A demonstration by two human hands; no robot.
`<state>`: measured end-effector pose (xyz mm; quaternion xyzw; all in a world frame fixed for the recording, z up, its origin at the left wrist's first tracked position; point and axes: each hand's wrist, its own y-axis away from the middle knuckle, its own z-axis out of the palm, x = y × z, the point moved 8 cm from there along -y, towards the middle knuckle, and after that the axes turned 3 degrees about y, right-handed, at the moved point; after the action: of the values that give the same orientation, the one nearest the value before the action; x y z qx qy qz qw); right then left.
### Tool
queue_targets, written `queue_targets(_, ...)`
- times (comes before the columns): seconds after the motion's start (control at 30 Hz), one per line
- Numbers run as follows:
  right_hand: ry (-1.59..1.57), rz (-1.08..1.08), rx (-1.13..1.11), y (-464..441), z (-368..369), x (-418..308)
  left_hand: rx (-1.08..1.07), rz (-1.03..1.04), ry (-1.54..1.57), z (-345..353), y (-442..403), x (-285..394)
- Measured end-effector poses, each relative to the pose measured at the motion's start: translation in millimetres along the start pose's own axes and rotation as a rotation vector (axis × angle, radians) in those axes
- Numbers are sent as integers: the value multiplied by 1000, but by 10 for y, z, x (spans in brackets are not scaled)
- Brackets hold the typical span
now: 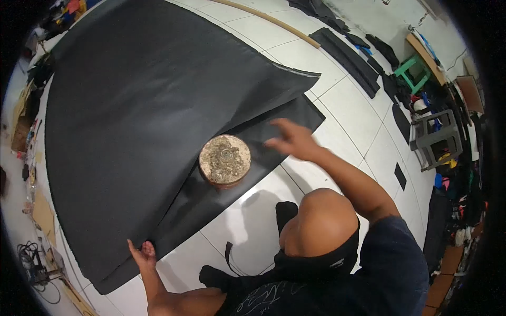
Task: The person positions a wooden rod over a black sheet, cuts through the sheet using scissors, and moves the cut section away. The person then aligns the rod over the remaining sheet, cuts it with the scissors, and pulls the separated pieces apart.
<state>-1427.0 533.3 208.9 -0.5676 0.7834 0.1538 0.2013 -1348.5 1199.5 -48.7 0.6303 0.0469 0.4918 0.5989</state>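
Observation:
A large black sheet of leather-like material spreads over the floor, its upper layer folded back unevenly over a lower black layer. On the exposed lower layer stands a worn round block, its top rough and stained, right against the upper layer's edge. My left hand is at the sheet's near left edge, fingers stretched and thumb apart; whether it bears on the material I cannot tell. Slightly blurred, my right hand hovers over the lower layer to the right of the block, fingers apart and holding nothing.
My bent knee is close to the sheet's near edge on the white tiled floor. A long tan strip lies beyond the sheet. Right of it are a black roll, a green stool and a grey stool. Cables lie at left.

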Motion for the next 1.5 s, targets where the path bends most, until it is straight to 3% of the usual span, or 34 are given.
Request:
queue_targets(0.03,47,-322,60,-159,143,-520,0,12,0,41,19,-13)
queue_targets(0.07,43,-482,61,-289,326,-894,-31,9,-62,99,33,-27)
queue_targets(0.23,358,-728,-304,-559,1013,-1296,-126,81,-239,191,66,24)
queue_targets(0.3,308,-694,-272,-536,995,-1203,-269,100,-447,361,250,-57)
queue_targets(0.4,221,-655,-210,-409,990,-1108,-284,75,-414,521,370,-153)
queue_targets(0.5,197,-693,-185,-140,925,-1154,-275,41,-322,417,-32,-175)
queue_targets(0.57,149,-722,-169,184,842,-1236,-370,-104,-362,302,-245,-230)
queue_targets(0.73,47,-732,-126,563,802,-1234,-151,100,-475,429,111,-221)
queue_targets(0.8,55,-746,-312,762,975,-1248,-179,86,-457,362,-7,-219)
queue_targets(0.97,16,-794,-503,1038,1216,-1218,-228,98,-481,378,60,-190)
queue_targets(1.07,-49,-861,-510,1112,1315,-1208,-278,51,-467,378,79,-231)
queue_targets(1.13,23,-785,-593,1073,1364,-1176,-218,134,-484,432,243,-181)
queue_targets(1.2,-248,-935,-463,1020,1191,-1244,-194,98,-464,354,119,-190)
queue_targets(1.23,-266,-896,-506,934,1154,-1204,-181,98,-484,367,142,-190)
queue_targets(1.3,-308,-402,-586,337,1125,-787,-218,65,-492,321,76,-186)
queue_targets(1.33,-304,100,-569,-34,1029,-352,-271,31,-480,308,6,-180)
queue_targets(1.37,-401,207,-323,-300,912,229,-296,28,-485,371,17,-232)
queue_targets(1.4,-329,243,149,-482,732,912,-224,60,-491,360,53,-216)
queue_targets(1.43,-273,452,349,-587,608,1623,-148,95,-495,327,70,-183)
queue_targets(1.47,-396,699,261,-573,550,2283,-166,96,-493,324,25,-202)
queue_targets(1.5,-474,753,382,-552,609,3144,-168,92,-467,265,-16,-170)
